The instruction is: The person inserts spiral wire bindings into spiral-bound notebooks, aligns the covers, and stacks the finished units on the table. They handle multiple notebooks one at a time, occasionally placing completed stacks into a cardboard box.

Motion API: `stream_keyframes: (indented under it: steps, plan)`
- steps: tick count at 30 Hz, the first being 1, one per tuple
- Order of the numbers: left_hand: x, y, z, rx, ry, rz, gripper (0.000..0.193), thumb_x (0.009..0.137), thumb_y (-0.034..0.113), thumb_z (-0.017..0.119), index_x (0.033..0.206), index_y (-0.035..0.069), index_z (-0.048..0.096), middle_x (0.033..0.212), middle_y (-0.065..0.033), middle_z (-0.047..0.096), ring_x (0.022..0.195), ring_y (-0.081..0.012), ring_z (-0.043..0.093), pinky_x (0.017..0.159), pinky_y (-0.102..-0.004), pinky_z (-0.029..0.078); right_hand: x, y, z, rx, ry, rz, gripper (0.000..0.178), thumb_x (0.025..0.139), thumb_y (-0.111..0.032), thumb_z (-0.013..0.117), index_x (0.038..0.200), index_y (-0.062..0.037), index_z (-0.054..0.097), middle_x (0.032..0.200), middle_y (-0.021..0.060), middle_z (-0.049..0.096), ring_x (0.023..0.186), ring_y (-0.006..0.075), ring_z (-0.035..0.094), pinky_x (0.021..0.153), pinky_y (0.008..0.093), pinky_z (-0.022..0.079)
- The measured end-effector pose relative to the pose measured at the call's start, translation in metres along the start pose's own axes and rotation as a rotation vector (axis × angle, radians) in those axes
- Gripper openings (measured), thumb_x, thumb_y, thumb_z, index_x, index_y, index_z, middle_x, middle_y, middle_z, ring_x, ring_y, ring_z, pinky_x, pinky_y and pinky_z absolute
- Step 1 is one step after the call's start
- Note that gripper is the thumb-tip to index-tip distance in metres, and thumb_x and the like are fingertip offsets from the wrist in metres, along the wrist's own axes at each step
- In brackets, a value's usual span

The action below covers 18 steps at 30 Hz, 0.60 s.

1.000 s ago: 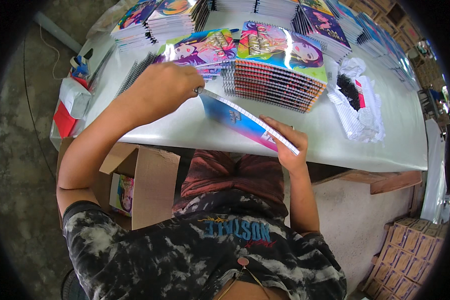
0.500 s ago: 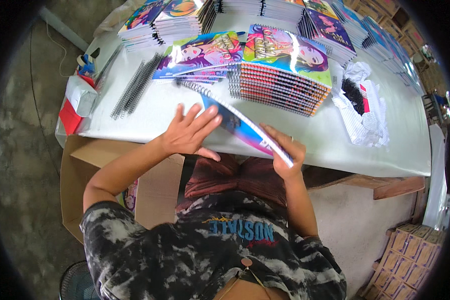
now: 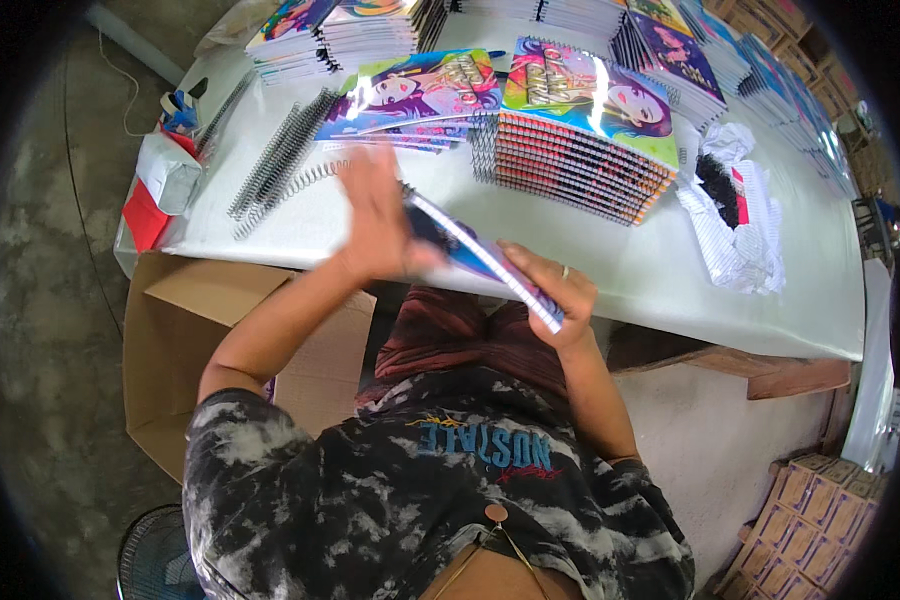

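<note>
My right hand (image 3: 560, 290) grips the near end of a thin notebook (image 3: 485, 262), tilted with its white page edge up and a dark blue and purple cover showing. The far end of the notebook is beside my left hand (image 3: 375, 225), which is raised and blurred with its fingers stretched out. A loose wire coil (image 3: 295, 192) runs from behind my left hand across the table; whether it joins the notebook is hidden. Just beyond lies a small pile of notebooks with a colourful illustrated cover (image 3: 410, 95).
A bundle of dark coils (image 3: 280, 150) lies left. A tall stack of spiral notebooks (image 3: 580, 155) stands ahead, with more stacks (image 3: 370, 40) behind. Crumpled striped paper holding black pieces (image 3: 735, 225) sits right. An open cardboard box (image 3: 185, 340) is below the table's left edge (image 3: 210, 240).
My left hand has swung up in front of the notebook's far end. The notebook and right hand have shifted slightly nearer and left. A coil now stretches leftward across the table.
</note>
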<state>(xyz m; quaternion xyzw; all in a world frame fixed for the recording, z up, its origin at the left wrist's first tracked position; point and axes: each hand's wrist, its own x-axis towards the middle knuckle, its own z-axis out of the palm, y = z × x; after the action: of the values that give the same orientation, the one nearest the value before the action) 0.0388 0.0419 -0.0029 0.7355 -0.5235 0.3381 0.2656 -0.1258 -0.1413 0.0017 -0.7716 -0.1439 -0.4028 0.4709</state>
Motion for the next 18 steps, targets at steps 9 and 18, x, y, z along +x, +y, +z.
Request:
stream_keyframes:
  steps: [9,18]
  plan:
    - [-0.007,-0.005,0.002,0.025,-0.039,0.039,0.121,0.064,0.080,0.047,0.139,-0.004,0.004,0.144,-0.0287,0.002,0.133,-0.0432,0.004,0.104,-0.0567,0.000,0.007,0.005,0.001,0.006,-0.020,-0.078,0.027,0.073,-0.005,0.065,0.099,0.0036,0.063,0.095,0.0192,0.065,0.086,0.0293,0.066,0.075,0.0314,0.052]
    - [-0.001,0.017,0.010,-0.139,0.139,0.024,0.096,0.072,0.069,0.051,0.130,-0.005,0.030,0.133,-0.0183,0.036,0.121,-0.0278,0.036,0.102,-0.0439,0.026,-0.001,-0.001,0.009,-0.044,-0.014,-0.023,0.030,0.071,-0.004,0.067,0.100,0.0031,0.064,0.094,0.0191,0.065,0.082,0.0274,0.066,0.072,0.0295,0.051]
